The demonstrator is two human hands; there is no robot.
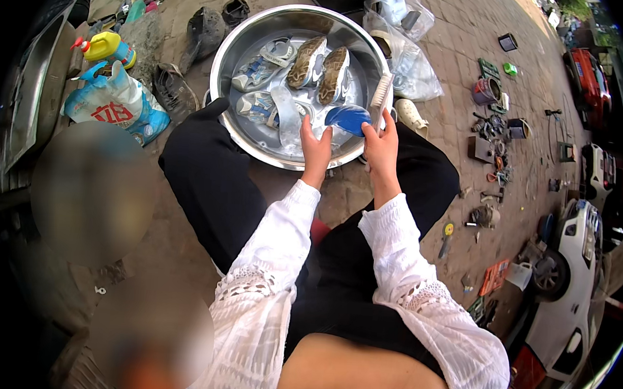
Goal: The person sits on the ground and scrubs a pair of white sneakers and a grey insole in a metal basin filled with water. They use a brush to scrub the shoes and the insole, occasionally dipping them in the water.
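Observation:
A steel basin (221, 44) of shallow water stands between my knees. My right hand (383, 148) grips the near right end of a blue insole (348, 119) with the thumb. A scrub brush (382, 91) with pale bristles rises along the same hand, its handle partly hidden by the fingers. My left hand (317, 149) is by the insole's left end, thumb and forefinger apart. In the basin lie two sneakers, soles up, with brown treads (306, 63), a pair of blue-grey sandals (257, 73), and a pale insole (284, 115) leaning near my left hand.
Dark worn shoes (204, 30), a detergent bag (119, 100) and a yellow bottle (106, 48) are at the left. A clear plastic bag (412, 72) and cream clog (412, 115) sit right of the basin. Tools and cans (486, 92) lie on the paving; cars (568, 290) stand beyond.

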